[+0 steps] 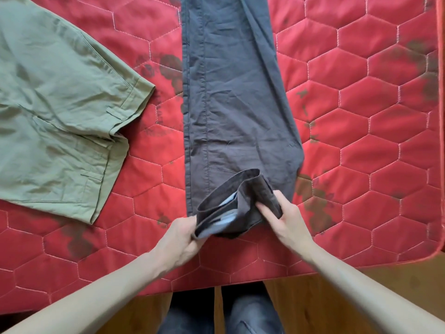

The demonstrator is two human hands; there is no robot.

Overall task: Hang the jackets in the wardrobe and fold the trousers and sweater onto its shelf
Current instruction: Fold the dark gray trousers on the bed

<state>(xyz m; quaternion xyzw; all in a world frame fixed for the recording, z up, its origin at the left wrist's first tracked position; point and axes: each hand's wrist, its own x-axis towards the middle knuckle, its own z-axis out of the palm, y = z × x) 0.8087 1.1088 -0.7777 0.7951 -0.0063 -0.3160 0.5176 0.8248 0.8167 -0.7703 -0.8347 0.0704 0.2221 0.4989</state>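
Dark grey trousers (pixel 231 92) lie lengthwise on a red quilted mattress (pixel 361 116), legs stacked and running away from me. Their waistband end nearest me is lifted and curled over, showing a pale lining. My left hand (pixel 180 239) pinches the waistband's left corner. At the right side of that waistband my right hand (pixel 281 218) grips the cloth, fingers pressed into the fold. Olive green trousers (pixel 60 116) lie spread flat at the left, apart from both hands.
The mattress's near edge (pixel 240 283) runs just past my forearms, with wooden floor (pixel 337 297) below it. Its right edge (pixel 439 141) stands at the frame's far right. Dark stains mark the red cover. My legs in dark jeans (pixel 224 314) show at the bottom.
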